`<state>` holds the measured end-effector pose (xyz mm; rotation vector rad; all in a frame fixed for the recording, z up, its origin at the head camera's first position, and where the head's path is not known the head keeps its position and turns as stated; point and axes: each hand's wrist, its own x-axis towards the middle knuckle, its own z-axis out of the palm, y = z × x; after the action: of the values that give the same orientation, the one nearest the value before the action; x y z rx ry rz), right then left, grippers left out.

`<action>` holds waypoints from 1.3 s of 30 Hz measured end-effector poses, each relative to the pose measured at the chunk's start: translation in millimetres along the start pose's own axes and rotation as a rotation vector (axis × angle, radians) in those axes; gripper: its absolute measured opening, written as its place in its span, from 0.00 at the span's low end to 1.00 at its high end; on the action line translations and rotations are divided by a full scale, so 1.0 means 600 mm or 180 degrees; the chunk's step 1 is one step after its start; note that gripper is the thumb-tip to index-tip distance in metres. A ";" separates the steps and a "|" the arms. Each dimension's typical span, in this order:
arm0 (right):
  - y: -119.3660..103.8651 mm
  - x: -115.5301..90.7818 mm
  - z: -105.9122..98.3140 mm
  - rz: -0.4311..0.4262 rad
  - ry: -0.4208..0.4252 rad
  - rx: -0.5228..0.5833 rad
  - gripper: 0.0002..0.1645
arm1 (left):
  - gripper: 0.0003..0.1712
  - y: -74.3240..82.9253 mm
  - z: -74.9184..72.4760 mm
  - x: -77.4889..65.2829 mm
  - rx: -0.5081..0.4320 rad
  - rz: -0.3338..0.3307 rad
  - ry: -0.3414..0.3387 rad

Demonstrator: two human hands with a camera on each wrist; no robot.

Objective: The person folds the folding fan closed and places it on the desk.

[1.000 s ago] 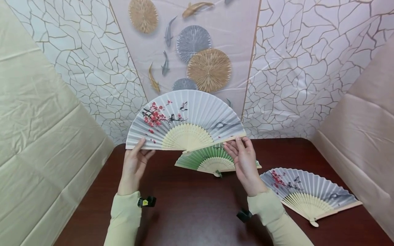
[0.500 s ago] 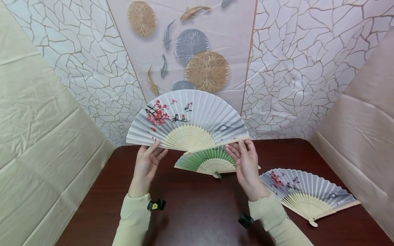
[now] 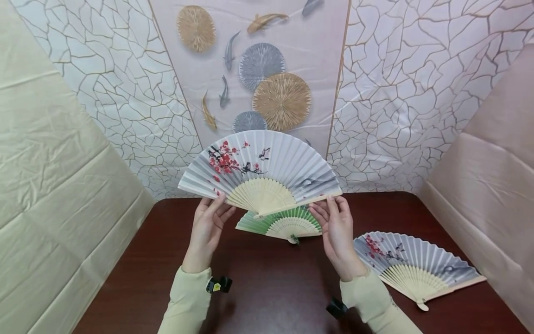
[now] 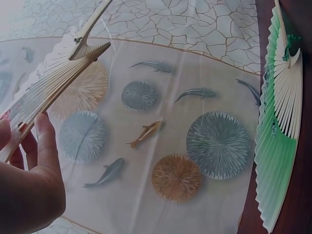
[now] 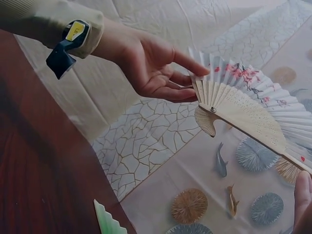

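A pleated white-and-grey folding fan with red blossoms and pale slatted ribs (image 3: 267, 162) is raised above the dark red-brown table (image 3: 267, 283). The left hand (image 3: 206, 232) and right hand (image 3: 339, 236) pinch its lower edges. Its spreading looks complete; it is not set down. Beyond lies a spread green folding fan (image 3: 289, 222); right, a similar blossom-printed grey folding fan (image 3: 417, 260), also spread.

This is a booth-like space; whether inside a home or a studio cannot be told. Printed cloth (image 3: 375, 116) covers the upper middle, creased beige cloth (image 3: 54, 195) closes both sides, and a dark brown table (image 3: 267, 287) fills the bottom.
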<state>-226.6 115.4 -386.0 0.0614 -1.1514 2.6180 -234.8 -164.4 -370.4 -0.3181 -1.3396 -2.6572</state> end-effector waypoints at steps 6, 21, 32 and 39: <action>0.005 -0.006 -0.005 0.0008 0.0031 -0.0056 0.06 | 0.18 -0.007 -0.002 -0.004 0.0092 -0.0025 0.0011; 0.035 -0.032 -0.005 0.0460 -0.0434 -0.0199 0.06 | 0.17 -0.017 0.001 -0.009 0.0082 -0.0128 0.0004; 0.043 -0.041 -0.002 0.0591 -0.0610 -0.0398 0.02 | 0.20 -0.021 0.007 -0.006 0.0184 -0.0119 -0.0078; 0.051 -0.048 -0.002 0.0704 -0.0583 -0.0420 0.03 | 0.14 -0.025 0.002 -0.014 0.0184 -0.0204 0.0032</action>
<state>-207.4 90.0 -413.1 0.1583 -1.4677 2.7652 -229.8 -154.0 -383.5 -0.2588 -1.4441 -2.6616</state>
